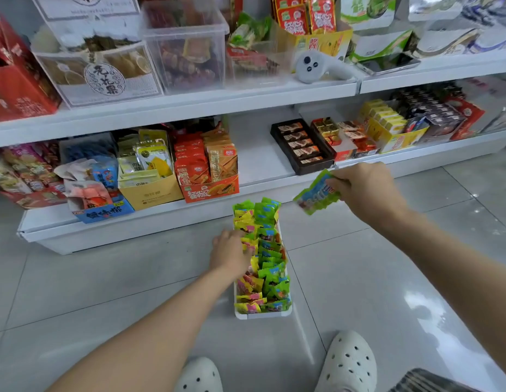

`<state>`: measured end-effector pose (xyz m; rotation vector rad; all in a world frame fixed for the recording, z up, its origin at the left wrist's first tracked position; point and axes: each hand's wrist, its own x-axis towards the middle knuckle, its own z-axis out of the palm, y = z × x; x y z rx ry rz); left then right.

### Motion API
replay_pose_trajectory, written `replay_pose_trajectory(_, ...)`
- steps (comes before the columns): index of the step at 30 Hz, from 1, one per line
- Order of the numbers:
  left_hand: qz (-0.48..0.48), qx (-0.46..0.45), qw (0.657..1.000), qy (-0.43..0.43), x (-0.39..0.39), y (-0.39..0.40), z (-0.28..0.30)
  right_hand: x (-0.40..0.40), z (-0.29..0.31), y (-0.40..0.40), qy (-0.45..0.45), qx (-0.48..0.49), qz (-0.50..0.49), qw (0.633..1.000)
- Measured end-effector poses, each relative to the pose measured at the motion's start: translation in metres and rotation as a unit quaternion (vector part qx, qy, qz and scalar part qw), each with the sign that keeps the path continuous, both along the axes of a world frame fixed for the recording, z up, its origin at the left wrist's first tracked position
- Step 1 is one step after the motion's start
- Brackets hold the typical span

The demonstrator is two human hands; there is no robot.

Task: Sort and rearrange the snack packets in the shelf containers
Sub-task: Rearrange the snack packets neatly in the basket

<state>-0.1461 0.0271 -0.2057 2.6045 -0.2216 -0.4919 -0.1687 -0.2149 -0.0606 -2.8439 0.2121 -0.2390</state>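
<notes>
Fingers [335, 185] pinch green packet [316, 197] (right hand [365, 188]).

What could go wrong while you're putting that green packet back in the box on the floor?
The white tray is already packed full, so pushing the green packet in could pop others out. The left hand is in among the yellow packets and might knock some over.

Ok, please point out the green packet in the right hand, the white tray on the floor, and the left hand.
green packet [316, 198], head view, middle of its face
white tray [263, 315], head view, near rim
left hand [230, 251], head view, back of hand
</notes>
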Motion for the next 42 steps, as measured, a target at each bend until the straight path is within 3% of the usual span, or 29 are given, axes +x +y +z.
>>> replay_pose_trajectory(3,-0.183,0.081,0.980,0.012,0.003,-0.015,-0.017,0.010,-0.021,-0.009,-0.017,-0.027,-0.007,0.999)
replay_pose_trajectory(6,-0.266,0.141,0.953,0.028,0.004,-0.035,-0.023,0.015,-0.037,-0.008,-0.027,0.011,0.000,1.000)
replay_pose_trajectory(11,-0.267,0.170,0.948,0.028,0.009,-0.032,-0.039,0.017,-0.053,0.003,-0.025,0.055,0.007,0.998)
replay_pose_trajectory(21,-0.298,0.135,0.945,0.020,-0.002,-0.003,-0.042,0.014,-0.080,0.032,0.021,0.094,0.045,0.994)
replay_pose_trajectory(30,-0.301,0.136,0.944,0.020,0.001,-0.004,-0.039,0.028,-0.148,0.075,0.209,-0.024,0.102,0.972)
replay_pose_trajectory(37,-0.295,0.114,0.948,-0.022,0.000,0.001,-0.041,0.033,-0.188,0.086,0.246,-0.190,0.047,0.949)
replay_pose_trajectory(40,-0.300,0.120,0.946,-0.026,0.002,-0.001,-0.040,0.035,-0.188,0.080,0.281,-0.142,0.068,0.947)
replay_pose_trajectory(42,-0.302,0.123,0.945,-0.008,0.005,-0.003,-0.041,0.039,-0.179,0.074,0.306,-0.045,0.072,0.948)
